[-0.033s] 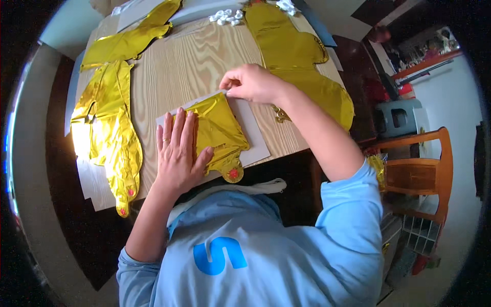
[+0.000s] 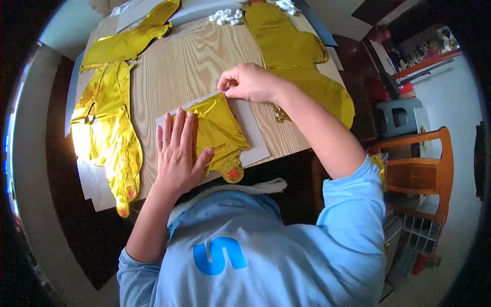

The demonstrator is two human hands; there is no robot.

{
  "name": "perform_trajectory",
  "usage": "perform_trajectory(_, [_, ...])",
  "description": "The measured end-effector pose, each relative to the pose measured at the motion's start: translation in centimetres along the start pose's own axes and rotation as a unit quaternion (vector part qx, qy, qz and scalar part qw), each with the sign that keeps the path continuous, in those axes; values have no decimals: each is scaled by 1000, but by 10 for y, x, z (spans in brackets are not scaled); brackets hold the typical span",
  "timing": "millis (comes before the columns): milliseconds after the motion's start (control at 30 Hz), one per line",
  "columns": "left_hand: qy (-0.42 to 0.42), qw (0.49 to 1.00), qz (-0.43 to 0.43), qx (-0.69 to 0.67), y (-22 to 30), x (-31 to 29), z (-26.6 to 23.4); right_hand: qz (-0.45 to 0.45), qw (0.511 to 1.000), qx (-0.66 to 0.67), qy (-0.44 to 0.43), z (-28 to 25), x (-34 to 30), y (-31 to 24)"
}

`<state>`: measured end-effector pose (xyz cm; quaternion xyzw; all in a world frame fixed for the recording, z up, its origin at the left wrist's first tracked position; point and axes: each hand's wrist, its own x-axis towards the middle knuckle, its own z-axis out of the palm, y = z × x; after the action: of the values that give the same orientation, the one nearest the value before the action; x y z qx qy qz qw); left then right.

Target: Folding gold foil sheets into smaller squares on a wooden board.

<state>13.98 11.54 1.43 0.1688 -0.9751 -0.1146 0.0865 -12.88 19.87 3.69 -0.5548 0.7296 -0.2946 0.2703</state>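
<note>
A folded gold foil balloon (image 2: 217, 123) lies on a pale grey card (image 2: 257, 134) at the table's near edge. Its rounded tab with a red mark hangs toward me at the card's front edge. My left hand (image 2: 178, 151) is open and presses flat on the balloon's left side, fingers pointing away from me. At the balloon's far right corner, my right hand (image 2: 250, 84) is closed, with curled fingers and the thumb tip against the foil. The exact pinch is partly hidden by the hand.
Unfolded gold foil balloons lie along the table's left side (image 2: 112, 87) and right side (image 2: 286, 41). Small white pieces (image 2: 225, 17) sit at the far edge. A wooden chair (image 2: 414, 174) and a grey-blue stool (image 2: 399, 120) stand to the right.
My right hand has shifted very slightly left at the balloon's corner, and its forearm has moved a little. The left hand and the balloon look unchanged.
</note>
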Motion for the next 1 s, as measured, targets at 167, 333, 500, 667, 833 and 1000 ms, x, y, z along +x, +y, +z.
perform_trajectory(167, [-5, 1000, -8, -5, 1, 1, 0, -14, 994, -15, -107, -8, 22, 1])
perform_trajectory(333, [-4, 1000, -1, -4, 1, 1, 1, 47, 986, 37, -153, -19, 20, -6])
perform_trajectory(500, [-9, 1000, -2, -6, 0, 0, -1, 36, 982, 2, -186, -19, 26, -6])
perform_trajectory(667, [2, 1000, -1, -17, -1, 0, 0, 16, 988, -41, -148, -14, 22, -6])
perform_trajectory(833, [3, 1000, -2, -14, -2, 0, 1, 21, 994, -1, -110, -10, 17, -6])
perform_trajectory(1000, [2, 1000, -9, -24, -1, 0, 0, 66, 984, 62, -157, -13, 16, -10])
